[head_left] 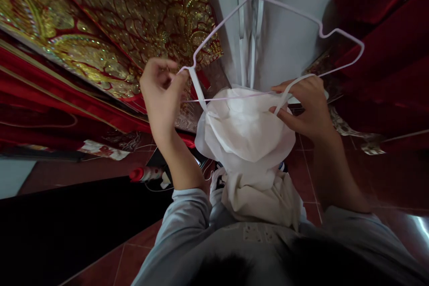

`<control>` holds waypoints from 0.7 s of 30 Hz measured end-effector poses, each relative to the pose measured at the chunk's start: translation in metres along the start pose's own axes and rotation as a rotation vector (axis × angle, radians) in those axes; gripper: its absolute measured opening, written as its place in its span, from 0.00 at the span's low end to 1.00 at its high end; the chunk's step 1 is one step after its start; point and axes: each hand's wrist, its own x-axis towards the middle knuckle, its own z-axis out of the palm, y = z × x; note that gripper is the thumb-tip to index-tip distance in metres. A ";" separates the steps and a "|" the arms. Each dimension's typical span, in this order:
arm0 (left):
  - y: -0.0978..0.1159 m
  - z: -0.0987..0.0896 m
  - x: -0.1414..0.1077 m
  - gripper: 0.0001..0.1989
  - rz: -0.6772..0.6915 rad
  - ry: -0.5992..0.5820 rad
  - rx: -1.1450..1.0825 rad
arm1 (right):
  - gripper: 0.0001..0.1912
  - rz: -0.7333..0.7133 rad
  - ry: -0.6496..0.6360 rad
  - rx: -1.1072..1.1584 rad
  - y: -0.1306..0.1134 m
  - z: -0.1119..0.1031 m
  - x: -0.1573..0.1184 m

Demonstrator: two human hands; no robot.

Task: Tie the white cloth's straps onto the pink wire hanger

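Observation:
A pale pink wire clothes hanger [214, 31] spans the middle of the view. My left hand [163, 94] is closed at its left end, fingers curled and thumb against the wire. Just inside that end, one white strap [197, 85] is looped over the hanger. From the strap hangs a white, thin-strapped garment [248, 129], gathered in soft folds in front of my body. My right hand [306, 107] pinches the other strap [291, 89] below the hanger's right half, with the bottom wire running behind or under the fingers. The hanger's right shoulder is bare.
Gold sequinned red costumes [161, 13] hang at the left, and dark red garments [375, 22] at the right. Pale straps [248, 44] dangle in front of a grey-white surface. A red-capped can [144, 174] stands by a black surface [83, 223]. The floor has red tiles [308, 178].

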 end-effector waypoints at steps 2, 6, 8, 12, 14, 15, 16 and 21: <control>-0.017 -0.005 -0.009 0.12 -0.140 0.081 -0.226 | 0.21 0.007 -0.012 0.052 -0.004 -0.008 0.000; -0.030 0.014 -0.041 0.10 -0.357 0.303 -0.660 | 0.21 0.047 0.038 0.212 -0.002 -0.018 0.002; -0.030 0.030 -0.056 0.11 -0.342 0.323 -0.598 | 0.24 0.010 0.261 0.222 0.015 -0.018 0.004; -0.028 0.047 -0.068 0.19 -0.201 0.341 -0.466 | 0.18 -0.026 0.718 0.158 0.070 -0.018 0.009; -0.028 0.044 -0.064 0.21 -0.165 0.328 -0.476 | 0.19 0.074 0.580 0.196 0.087 -0.024 0.013; -0.029 0.042 -0.061 0.21 -0.166 0.324 -0.474 | 0.21 0.124 0.471 0.206 0.088 -0.028 0.016; -0.029 0.038 -0.058 0.21 -0.176 0.326 -0.463 | 0.23 0.148 0.389 0.203 0.085 -0.033 0.020; -0.031 0.027 -0.046 0.19 -0.242 0.348 -0.431 | 0.23 0.128 0.154 -0.008 0.030 -0.049 0.050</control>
